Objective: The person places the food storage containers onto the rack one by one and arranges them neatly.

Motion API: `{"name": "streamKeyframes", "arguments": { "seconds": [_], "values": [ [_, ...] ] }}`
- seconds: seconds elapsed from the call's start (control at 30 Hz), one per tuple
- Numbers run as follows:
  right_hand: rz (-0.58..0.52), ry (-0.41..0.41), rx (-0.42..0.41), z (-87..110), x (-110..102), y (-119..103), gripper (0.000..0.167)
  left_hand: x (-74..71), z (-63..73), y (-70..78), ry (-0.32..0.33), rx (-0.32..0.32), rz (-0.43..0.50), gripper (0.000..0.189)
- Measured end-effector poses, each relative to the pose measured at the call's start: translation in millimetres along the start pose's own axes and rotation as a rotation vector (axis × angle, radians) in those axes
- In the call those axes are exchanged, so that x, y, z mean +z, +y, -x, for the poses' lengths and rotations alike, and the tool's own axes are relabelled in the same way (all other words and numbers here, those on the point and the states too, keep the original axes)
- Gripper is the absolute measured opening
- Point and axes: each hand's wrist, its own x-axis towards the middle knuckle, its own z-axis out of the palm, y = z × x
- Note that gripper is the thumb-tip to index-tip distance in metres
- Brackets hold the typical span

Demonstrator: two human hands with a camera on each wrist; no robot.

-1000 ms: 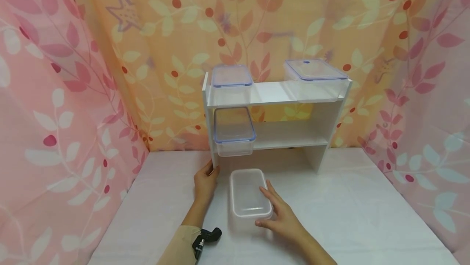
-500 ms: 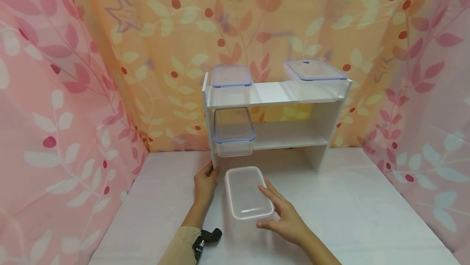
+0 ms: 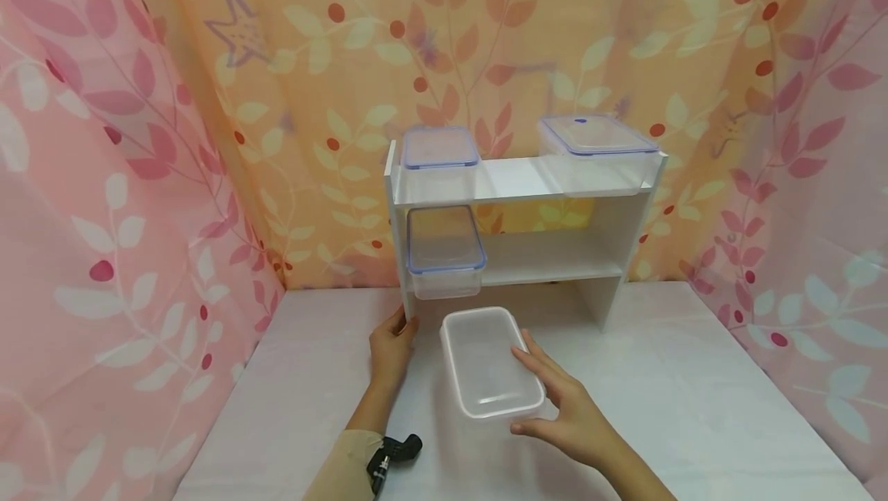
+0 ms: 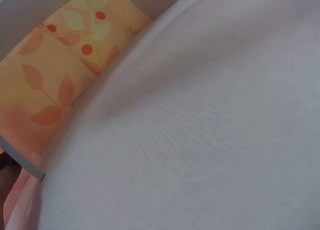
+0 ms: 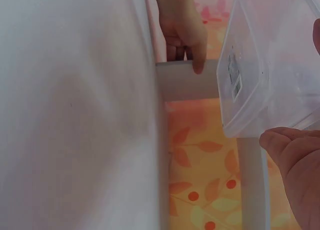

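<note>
My right hand (image 3: pixel 572 416) holds a clear plastic food container (image 3: pixel 491 362) with a frosted white-rimmed lid, thumb and fingers spread around its right side. In the right wrist view the container (image 5: pixel 250 64) is off the table, and a small label shows on its underside. The left hand (image 3: pixel 391 345) grips the lower front edge of the white shelf's left side panel. From the right wrist, that left hand (image 5: pixel 185 34) has fingers on both sides of the panel. Only a bit of the left hand (image 4: pixel 7 182) shows in the left wrist view.
The white two-tier shelf (image 3: pixel 555 254) stands at the table's back. Blue-rimmed clear containers sit on it: one at top left (image 3: pixel 440 177), one at top right (image 3: pixel 600 169), one at middle left (image 3: pixel 444 243). A floral curtain (image 3: pixel 333 62) hangs behind the white-covered table (image 3: pixel 694 401).
The right hand has raised the food container; it shifted slightly left at first, then right, and tilts a little. The left hand has stayed at the shelf's side panel.
</note>
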Motion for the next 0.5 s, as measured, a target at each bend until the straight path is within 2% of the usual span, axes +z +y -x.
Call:
{"name": "streamKeyframes", "arguments": {
  "seconds": [0.17,0.5],
  "values": [
    [-0.035,-0.006,0.008,4.6,-14.5,-2.0,0.096,-1.3,2.3,-0.4,0.001,-0.005,0.002,0.04],
    [-0.036,0.001,-0.103,8.3,-43.5,-3.7,0.095,-1.2,1.9,-0.4,-0.006,0.022,0.009,0.04]
  ]
}}
